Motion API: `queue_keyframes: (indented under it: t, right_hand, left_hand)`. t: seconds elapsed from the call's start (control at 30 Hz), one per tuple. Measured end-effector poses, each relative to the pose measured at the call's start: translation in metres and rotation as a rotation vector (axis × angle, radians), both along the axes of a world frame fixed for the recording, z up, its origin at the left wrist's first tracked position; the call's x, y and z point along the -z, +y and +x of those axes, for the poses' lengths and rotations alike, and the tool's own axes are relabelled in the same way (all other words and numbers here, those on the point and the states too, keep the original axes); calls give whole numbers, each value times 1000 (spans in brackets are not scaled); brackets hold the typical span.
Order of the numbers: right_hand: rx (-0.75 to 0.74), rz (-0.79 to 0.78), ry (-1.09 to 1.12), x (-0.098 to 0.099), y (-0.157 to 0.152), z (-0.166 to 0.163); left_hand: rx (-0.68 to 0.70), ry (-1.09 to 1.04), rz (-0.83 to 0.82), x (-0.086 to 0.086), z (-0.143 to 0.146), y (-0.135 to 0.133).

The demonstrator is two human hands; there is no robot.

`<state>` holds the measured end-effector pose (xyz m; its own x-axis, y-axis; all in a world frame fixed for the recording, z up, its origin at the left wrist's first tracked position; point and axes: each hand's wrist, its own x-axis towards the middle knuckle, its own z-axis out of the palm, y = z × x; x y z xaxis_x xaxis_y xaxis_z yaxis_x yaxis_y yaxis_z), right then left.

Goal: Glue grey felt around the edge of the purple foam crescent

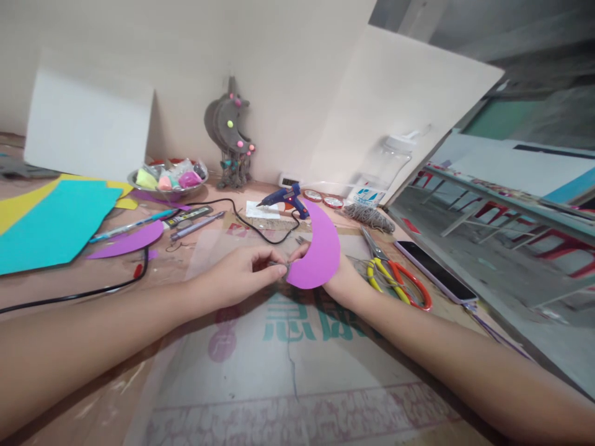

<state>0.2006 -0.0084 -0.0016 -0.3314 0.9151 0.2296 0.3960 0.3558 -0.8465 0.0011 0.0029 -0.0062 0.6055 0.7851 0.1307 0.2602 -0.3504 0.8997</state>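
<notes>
At far left, a cyan sheet (65, 223) overlaps yellow paper (21, 201); to its right, a purple offcut (132, 240) lies near the pens and a bowl (166, 187) stands beyond. Farther back at centre-left, a grey moon ornament (224, 127) hangs against the wall. At centre, the left hand (242, 272) has thumb and fingers drawn together on a small grey bit (286, 271), perhaps yarn, at the near-left tip of the purple crescent (325, 254). The crescent is raised above the mat (195, 365), short of the glue gun (286, 197). The right hand (344, 282), largely hidden behind it, appears to hold it; the exact grip cannot be told. The crescent should prove light and fairly stiff, yet easily creased at its narrow tips; the broad middle offers the safest hold. At right lie yarn (369, 217), scissors (395, 275) and a phone (436, 269).
</notes>
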Motion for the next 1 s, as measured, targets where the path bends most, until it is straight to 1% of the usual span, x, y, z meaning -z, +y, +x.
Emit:
queue_keyframes:
  t: [0.13, 0.27, 0.43, 0.57, 0.73, 0.87, 1.0]
  right_hand:
    - [34, -1, -17, 3, 2, 0]
    - [38, 4, 8, 1, 0, -3]
    - [37, -61, 30, 2, -3, -6]
    - [26, 37, -33, 1, -6, -7]
    - [25, 53, -69, 2, -8, -8]
    - [13, 46, -29, 5, -8, -8]
    - [47, 33, 54, 4, -8, -2]
  left_hand:
    - [15, 27, 19, 1, -1, 0]
    - [-1, 43, 23, 0, 0, -1]
    - [-25, 46, 20, -1, 1, -3]
    - [-49, 47, 3, -1, 2, -2]
    - [-32, 57, 45, -1, 1, -1]
    - [-21, 44, 92, -4, 1, -2]
    - [-75, 27, 102, -5, 1, -3]
